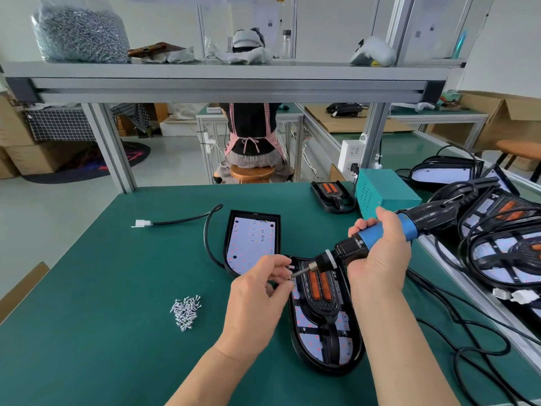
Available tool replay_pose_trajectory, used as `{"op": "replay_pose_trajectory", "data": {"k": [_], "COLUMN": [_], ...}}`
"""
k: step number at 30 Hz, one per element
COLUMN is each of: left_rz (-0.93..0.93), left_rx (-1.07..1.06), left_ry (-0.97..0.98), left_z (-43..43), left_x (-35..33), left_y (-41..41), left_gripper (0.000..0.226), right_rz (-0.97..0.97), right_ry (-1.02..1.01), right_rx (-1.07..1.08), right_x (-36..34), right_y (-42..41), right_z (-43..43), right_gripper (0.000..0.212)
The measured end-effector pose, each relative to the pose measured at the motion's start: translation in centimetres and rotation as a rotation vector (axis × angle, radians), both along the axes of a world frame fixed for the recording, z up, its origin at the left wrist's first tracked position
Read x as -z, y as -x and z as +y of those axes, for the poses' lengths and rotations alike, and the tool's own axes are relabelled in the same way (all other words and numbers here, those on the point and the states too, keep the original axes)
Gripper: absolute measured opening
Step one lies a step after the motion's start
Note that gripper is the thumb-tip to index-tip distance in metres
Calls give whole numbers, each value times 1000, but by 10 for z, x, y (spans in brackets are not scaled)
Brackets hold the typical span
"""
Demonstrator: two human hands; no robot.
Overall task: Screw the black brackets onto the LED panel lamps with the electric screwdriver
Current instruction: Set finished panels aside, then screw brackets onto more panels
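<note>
Left hand [257, 291], lower centre: thumb and fingertips pinched on a small silver screw [289, 277], held at the bit tip.
Right hand [377, 259], centre right: wrapped round the blue-and-black corded electric screwdriver [367, 243], bit slanted down and leftward.
Directly beneath: black oval LED panel lamp [328, 366] with white board, lying on the dark green bench mat [117, 288]; black plastic bracket with two orange inserts [319, 285] seated along its middle.
Left of centre: loose heap of silver screws [186, 310].
Above the hands: second black-framed lamp [251, 241], board bare, no bracket.
Right edge: stack of further lamps [497, 253], tangled in black cables.
Step judged: loading a screw onto the bit near the bracket's upper-left corner.
Next move: screw seated in its hole, bit brought upright, then trigger.
Unclear: screw hole hidden behind the fingers; already-driven screws not discernible; stack cut off by the frame edge.
</note>
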State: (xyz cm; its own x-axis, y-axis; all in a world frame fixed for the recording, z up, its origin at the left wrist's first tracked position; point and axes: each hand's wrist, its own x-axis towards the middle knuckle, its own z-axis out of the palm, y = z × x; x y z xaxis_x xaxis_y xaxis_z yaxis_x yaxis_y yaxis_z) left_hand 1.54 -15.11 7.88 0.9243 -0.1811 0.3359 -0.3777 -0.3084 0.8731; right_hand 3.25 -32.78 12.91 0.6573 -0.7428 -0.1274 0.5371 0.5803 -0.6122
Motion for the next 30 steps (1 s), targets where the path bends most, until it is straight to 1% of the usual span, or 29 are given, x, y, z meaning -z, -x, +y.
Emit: {"op": "replay_pose_trajectory", "data": {"k": [4, 7, 9, 12, 14, 15, 18, 23, 26, 30], "left_rz": [91, 180, 224, 304, 363, 388, 449, 488, 503, 531], "left_rx": [-17, -68, -100, -49, -12, -6, -3, 1, 27, 69], "left_ry": [35, 8, -101, -326, -403, -403, -322, -269, -200, -87], "left_z": [3, 4, -1, -14, -24, -29, -35, -34, -34, -34], "left_x": [3, 8, 10, 8, 7, 7, 10, 13, 15, 19], "left_y": [-9, -16, -19, -23, -24, -25, -28, -30, -29, -28], "left_gripper": [40, 32, 29, 52, 59, 60, 60, 61, 53, 39], "right_rz": [-37, -60, -61, -42, -35, -34, -38, -37, -32, -61], "right_ry": [37, 92, 143, 259, 327, 352, 404, 451, 479, 591], "right_rx": [26, 21, 17, 11, -10, -23, -53, -87, -123, -202], "right_x": [-8, -14, -15, -16, -15, -14, -11, -10, -11, -12], "right_y": [-10, -20, -28, -38, -43, -45, -49, -54, -56, -56], "right_z": [-7, -12, -12, -8, -4, -2, 3, 6, 6, 9], "right_gripper": [23, 20, 17, 17, 19, 19, 17, 14, 13, 18]}}
